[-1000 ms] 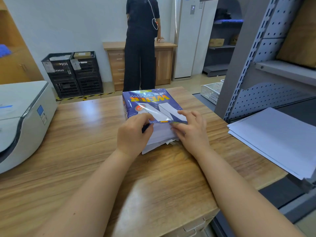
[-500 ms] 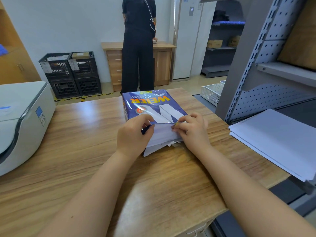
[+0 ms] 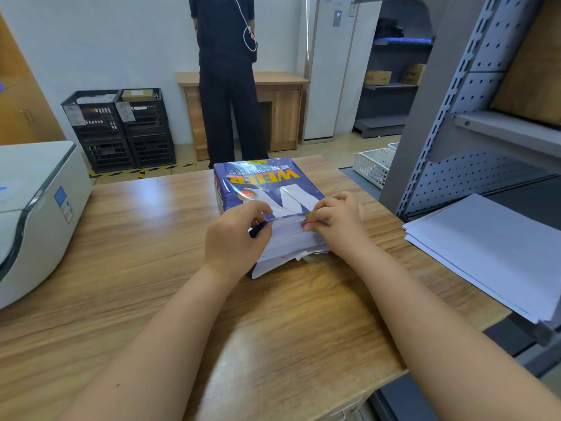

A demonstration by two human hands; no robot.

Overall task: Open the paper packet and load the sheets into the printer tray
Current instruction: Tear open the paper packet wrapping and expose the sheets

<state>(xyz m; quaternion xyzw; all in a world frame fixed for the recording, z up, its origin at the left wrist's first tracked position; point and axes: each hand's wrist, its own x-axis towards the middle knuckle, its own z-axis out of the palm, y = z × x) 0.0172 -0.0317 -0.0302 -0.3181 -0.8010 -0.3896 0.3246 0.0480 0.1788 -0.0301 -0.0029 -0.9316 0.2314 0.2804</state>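
Note:
A blue paper packet (image 3: 267, 186) with yellow lettering lies on the wooden table (image 3: 127, 256), its near end torn so that white sheets (image 3: 285, 243) show. My left hand (image 3: 233, 238) pinches the wrapper's torn edge at the near left corner. My right hand (image 3: 337, 220) pinches the same edge at the near right. The white printer (image 3: 33, 208) stands at the table's left edge; its tray is not visible.
A loose stack of white sheets (image 3: 485, 253) lies on a grey shelf to the right, under a metal rack upright (image 3: 431, 110). A person in dark clothes (image 3: 227, 80) stands beyond the table. Black crates (image 3: 121, 129) and a white basket (image 3: 373, 165) sit on the floor.
Both hands have pulled the wrapper's torn edge back a little further along the packet, baring more of the white sheets. The person behind has shifted slightly.

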